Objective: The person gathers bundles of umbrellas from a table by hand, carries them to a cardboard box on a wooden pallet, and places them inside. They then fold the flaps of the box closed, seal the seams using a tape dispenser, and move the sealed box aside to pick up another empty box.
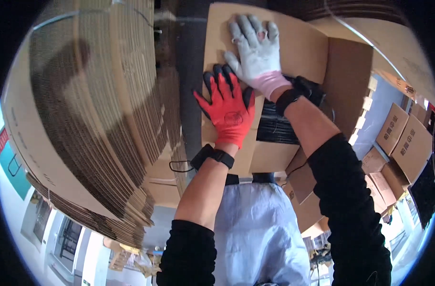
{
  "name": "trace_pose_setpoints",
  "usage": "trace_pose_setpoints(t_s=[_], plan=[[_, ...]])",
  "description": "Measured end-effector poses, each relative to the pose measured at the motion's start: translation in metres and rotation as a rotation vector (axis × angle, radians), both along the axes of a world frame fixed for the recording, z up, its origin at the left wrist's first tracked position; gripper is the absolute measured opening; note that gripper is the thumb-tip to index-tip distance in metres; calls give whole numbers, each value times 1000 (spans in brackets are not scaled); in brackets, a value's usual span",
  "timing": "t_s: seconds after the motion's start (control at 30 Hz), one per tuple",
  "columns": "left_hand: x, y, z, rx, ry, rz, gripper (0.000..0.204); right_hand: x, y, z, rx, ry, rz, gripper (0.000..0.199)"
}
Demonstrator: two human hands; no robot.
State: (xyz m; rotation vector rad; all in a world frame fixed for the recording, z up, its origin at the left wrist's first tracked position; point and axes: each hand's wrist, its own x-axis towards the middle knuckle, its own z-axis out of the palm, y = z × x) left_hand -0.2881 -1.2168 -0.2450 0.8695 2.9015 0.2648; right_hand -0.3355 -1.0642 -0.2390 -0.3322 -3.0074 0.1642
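Note:
In front of me stands an open cardboard box (301, 47) with its flaps folded out. My left hand (231, 112), in a red glove with black fingertips, lies flat on the left flap, fingers spread. Farther up, my right hand (258, 55) wears a whitish glove with a pink cuff and worn fingertips. It too presses flat on the cardboard, its fingers somewhat apart. Neither hand holds anything. Inside the box, partly covered by my right wrist, is a dark bundle of black, shiny, ribbed-looking material (277, 127); its exact kind is unclear.
A tall stack of flattened cardboard (103, 109), bound with a strap, rises close on the left. More flat cardboard (356, 12) lies at the far right. Several printed cartons (403, 138) are piled to the right. A black cord (180, 168) hangs beside my left wrist.

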Motion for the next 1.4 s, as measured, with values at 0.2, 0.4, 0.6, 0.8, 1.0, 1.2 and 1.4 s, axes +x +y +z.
trace_pose_setpoints(t_s=[0.2, 0.4, 0.6, 0.8, 1.0, 1.2, 1.4], plan=[[8, 4, 1, 14, -20, -30, 65, 45, -6, 15, -133, 8, -87, 65], [-4, -3, 0, -22, 50, -46, 65, 186, -91, 35, -241, -190, -528, 67], [1, 25, 15, -119, 99, -327, 60, 209, -92, 3, -198, -243, -666, 68], [-17, 58, 7, 37, 80, -471, 61, 201, -94, 4, -291, -251, -681, 69], [-8, 63, 2, -67, 122, -510, 66, 204, -97, 6, -290, -283, -676, 71], [8, 59, 19, -64, 32, -460, 69, 207, -88, 12, -318, -257, -690, 69], [11, 44, 6, -90, 11, -467, 68, 204, -95, 127, -1190, 104, -853, 59]])
